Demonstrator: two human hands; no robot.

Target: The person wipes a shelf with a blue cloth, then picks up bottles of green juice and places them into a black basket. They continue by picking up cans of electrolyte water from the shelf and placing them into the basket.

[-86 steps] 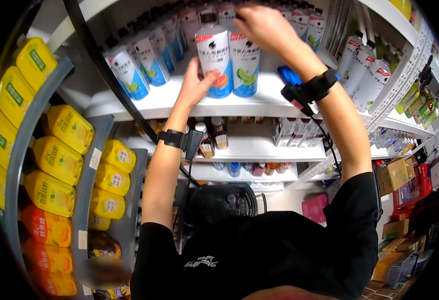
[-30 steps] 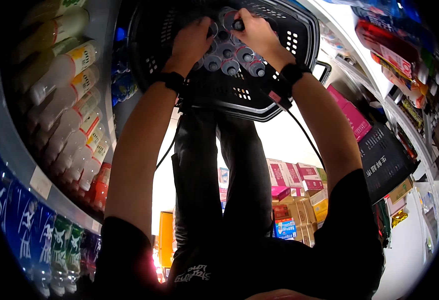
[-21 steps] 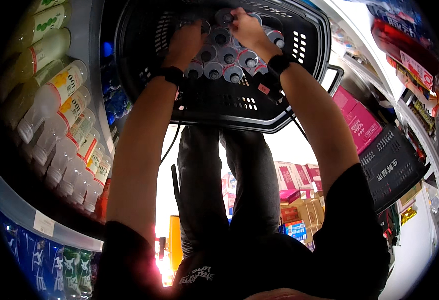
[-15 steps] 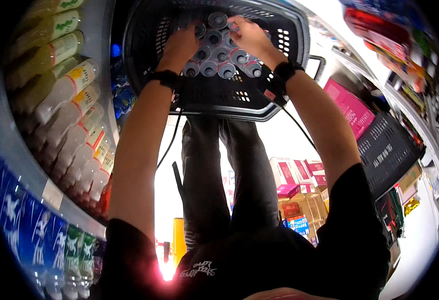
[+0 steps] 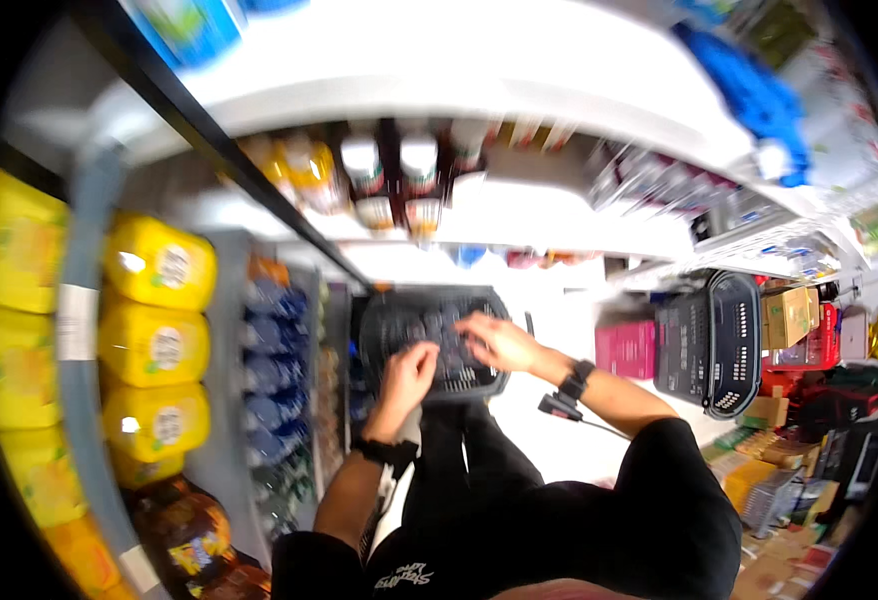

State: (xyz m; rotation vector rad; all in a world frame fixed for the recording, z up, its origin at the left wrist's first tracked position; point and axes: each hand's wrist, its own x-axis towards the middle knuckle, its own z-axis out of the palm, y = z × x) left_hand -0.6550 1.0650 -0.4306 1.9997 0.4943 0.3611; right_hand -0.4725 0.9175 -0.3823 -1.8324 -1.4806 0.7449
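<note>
A black plastic shopping basket (image 5: 429,392) stands low before my legs, with several round-topped bottles or cans (image 5: 434,325) inside, blurred. Over its near left part is my left hand (image 5: 411,378), its loosely bent fingers pointing at the contents and nothing visible in them. My right hand (image 5: 501,343) reaches over the basket from the right, fingers and thumb apart, with no object in its grasp. Whether either hand's fingertips touch the bottles cannot be made out. Dark bands circle both wrists.
On the left, shelves hold yellow bottles (image 5: 164,345) and blue-labelled bottles (image 5: 277,370). A white shelf (image 5: 559,215) carries jars (image 5: 364,165) beyond the basket. To the right are a pink carton (image 5: 626,350), another black basket (image 5: 731,345) and stacked boxes (image 5: 789,315).
My view has shifted, so the basket appears smaller and lower, and the far shelves show. My hands have come closer together over the basket; the right one's fingers are spread.
</note>
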